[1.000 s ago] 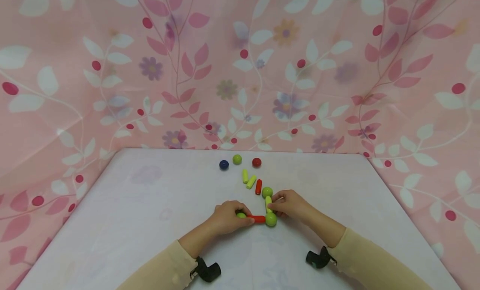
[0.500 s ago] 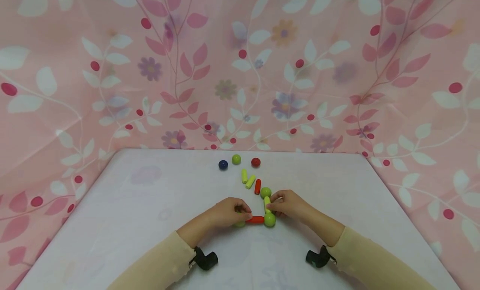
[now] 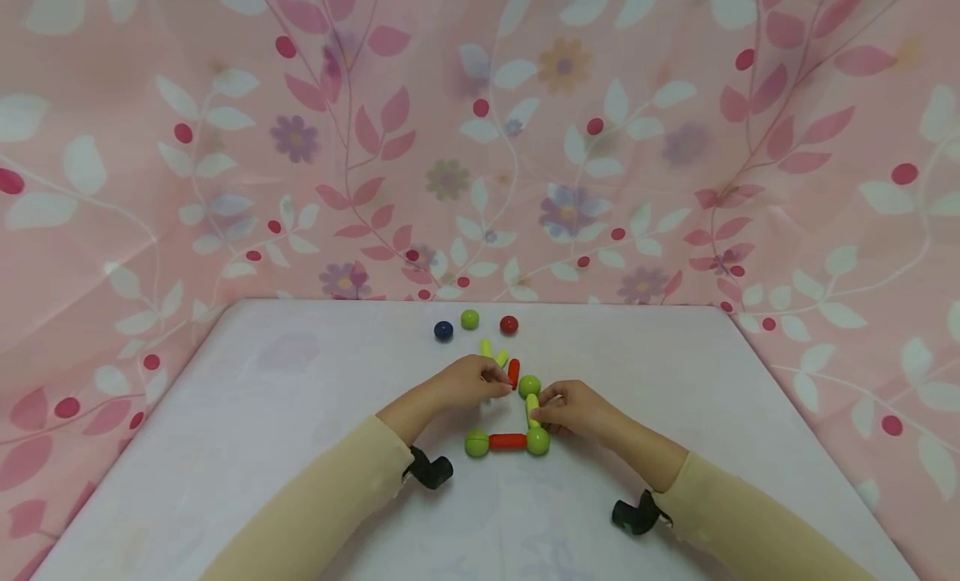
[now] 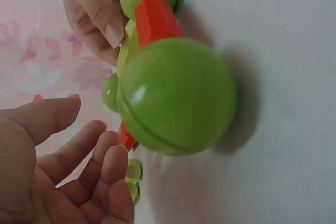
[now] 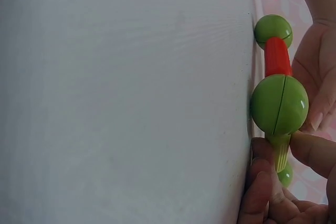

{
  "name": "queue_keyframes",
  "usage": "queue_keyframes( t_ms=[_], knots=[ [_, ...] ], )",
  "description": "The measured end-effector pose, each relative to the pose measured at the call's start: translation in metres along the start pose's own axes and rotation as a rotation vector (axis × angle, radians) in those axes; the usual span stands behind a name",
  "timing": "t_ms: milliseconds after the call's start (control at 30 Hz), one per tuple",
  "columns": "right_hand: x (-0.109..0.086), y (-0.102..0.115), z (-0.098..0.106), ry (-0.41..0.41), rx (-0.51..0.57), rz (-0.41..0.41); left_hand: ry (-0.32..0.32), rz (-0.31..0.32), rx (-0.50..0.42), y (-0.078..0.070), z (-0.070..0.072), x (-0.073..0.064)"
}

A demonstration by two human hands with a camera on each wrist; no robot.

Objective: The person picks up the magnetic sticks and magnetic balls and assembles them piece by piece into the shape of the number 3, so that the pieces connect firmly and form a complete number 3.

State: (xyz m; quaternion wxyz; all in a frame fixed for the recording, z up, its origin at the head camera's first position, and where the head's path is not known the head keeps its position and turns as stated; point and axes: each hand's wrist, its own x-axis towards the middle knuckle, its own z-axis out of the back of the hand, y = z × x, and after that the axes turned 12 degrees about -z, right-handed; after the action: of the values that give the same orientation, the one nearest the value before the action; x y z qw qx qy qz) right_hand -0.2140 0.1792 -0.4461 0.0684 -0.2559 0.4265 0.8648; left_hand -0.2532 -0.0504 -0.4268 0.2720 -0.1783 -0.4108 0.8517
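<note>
In the head view, a joined piece lies on the table: a green ball (image 3: 477,443), a red rod (image 3: 508,442), a corner green ball (image 3: 537,441), a yellow-green rod (image 3: 532,406) and a far green ball (image 3: 529,387). My right hand (image 3: 577,408) pinches the yellow-green rod between thumb and fingers. Above the table, my left hand (image 3: 468,384) is beside a loose red rod (image 3: 513,373), its fingers loosely bent around nothing. The left wrist view shows that hand's thumb and fingers apart. Whether a fingertip touches the loose red rod is unclear.
Two loose yellow-green rods lie behind the left hand, partly hidden; one is the left rod (image 3: 486,348), the other the right rod (image 3: 502,358). Further back sit a dark blue ball (image 3: 443,331), a loose green ball (image 3: 469,319) and a red ball (image 3: 509,324). A floral curtain (image 3: 480,147) hangs behind the table.
My left hand has let go of the near left end of the joined piece and moved away from me, toward the loose red rod. The right hand keeps its pinch in place.
</note>
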Motion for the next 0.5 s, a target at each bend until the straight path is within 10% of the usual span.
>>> queue_keyframes(
  t_ms=[500],
  knots=[
    [-0.001,-0.001,0.002,0.008,0.005,0.022,-0.075,-0.02,0.124,0.005,0.001,0.043]
  ],
)
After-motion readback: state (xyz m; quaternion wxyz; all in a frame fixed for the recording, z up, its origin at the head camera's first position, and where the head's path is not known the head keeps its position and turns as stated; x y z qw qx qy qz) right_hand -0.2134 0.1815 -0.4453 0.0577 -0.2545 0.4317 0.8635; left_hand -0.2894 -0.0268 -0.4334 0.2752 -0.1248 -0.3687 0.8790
